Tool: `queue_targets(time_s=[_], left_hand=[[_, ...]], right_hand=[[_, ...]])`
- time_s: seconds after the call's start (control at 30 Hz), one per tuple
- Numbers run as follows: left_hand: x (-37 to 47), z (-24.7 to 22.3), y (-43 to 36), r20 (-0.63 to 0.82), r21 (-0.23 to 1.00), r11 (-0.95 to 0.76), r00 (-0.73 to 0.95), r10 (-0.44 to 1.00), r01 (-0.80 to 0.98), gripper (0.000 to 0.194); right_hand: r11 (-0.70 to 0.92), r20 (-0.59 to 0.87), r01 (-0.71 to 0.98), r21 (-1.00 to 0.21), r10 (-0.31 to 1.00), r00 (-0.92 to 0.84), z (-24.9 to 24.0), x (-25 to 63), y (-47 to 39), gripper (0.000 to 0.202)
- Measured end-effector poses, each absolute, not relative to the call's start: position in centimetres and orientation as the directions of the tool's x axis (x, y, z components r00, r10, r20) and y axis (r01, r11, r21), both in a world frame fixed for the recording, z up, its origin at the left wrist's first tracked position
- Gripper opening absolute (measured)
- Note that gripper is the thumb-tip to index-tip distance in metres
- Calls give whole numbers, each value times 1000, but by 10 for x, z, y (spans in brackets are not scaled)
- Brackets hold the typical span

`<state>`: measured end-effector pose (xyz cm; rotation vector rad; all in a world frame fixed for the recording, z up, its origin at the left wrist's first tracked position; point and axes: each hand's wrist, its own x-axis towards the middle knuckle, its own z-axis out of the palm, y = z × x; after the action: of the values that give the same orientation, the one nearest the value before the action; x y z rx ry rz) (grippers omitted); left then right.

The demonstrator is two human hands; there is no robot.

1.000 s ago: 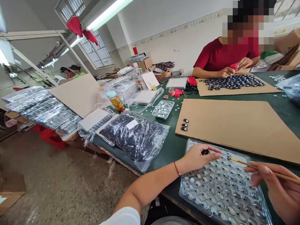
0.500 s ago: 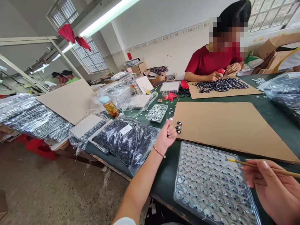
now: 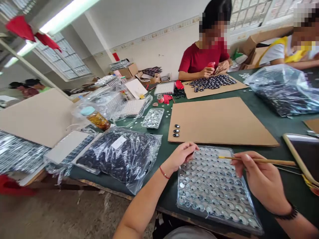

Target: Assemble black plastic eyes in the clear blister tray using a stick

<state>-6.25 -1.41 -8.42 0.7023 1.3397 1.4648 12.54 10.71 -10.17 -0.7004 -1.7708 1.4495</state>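
Note:
My right hand is closed around a thin wooden-handled brush. Its yellow tip lies over the upper part of a clear plastic tray, which holds rows of small round silvery pieces. At the tray's upper left corner is my left hand, thumb and fingers pinched on a small pale round piece, mostly hidden by the fingertips. Just beyond, a brown cardboard sheet carries three small black oval pieces with white spots near its left edge.
A small tub of silvery pieces stands left of the cardboard. Nearer lies a plastic bag of dark pieces, beside a jar. Across the table a co-worker in red handles dark pieces; another bag sits at right.
My left hand has come back from beside the tub to the tray's upper corner. The brush stays over the tray in my right hand. My view has swung to the right.

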Motion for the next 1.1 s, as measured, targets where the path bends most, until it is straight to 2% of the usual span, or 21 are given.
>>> queue_targets(time_s=[0.1, 0.2, 0.3, 0.4, 0.5, 0.63, 0.83, 1.1], left_hand=[[-56, -83, -14, -170, 985, 168, -341, 924, -36, 23], [-47, -85, -14, -184, 970, 225, -318, 930, 97, 23], [-39, -88, -15, -160, 924, 245, -286, 945, 293, 23], [-34, -92, -13, -104, 864, 245, -319, 942, 441, 23], [-33, -96, -11, -87, 857, 251, -354, 931, 450, 23], [-34, -96, -11, -112, 867, 262, -347, 931, 424, 30], [-31, -94, -12, -99, 848, 260, -343, 934, 463, 28], [-31, -98, -12, -57, 835, 230, -336, 940, 500, 27]], right_hand=[[183, 205, -99, -978, 760, -617, -96, 120, 103, 21], [237, 254, -115, -965, 724, -641, -95, 118, 99, 22], [378, 359, -126, -917, 645, -675, -99, 120, 97, 18], [564, 445, -98, -820, 521, -728, -102, 123, 96, 14], [676, 492, -88, -731, 434, -755, -102, 124, 96, 15], [741, 518, -82, -667, 382, -765, -101, 122, 97, 13], [820, 564, -142, -555, 245, -789, -101, 121, 94, 11], [831, 552, -112, -546, 256, -794, -103, 119, 94, 13]])
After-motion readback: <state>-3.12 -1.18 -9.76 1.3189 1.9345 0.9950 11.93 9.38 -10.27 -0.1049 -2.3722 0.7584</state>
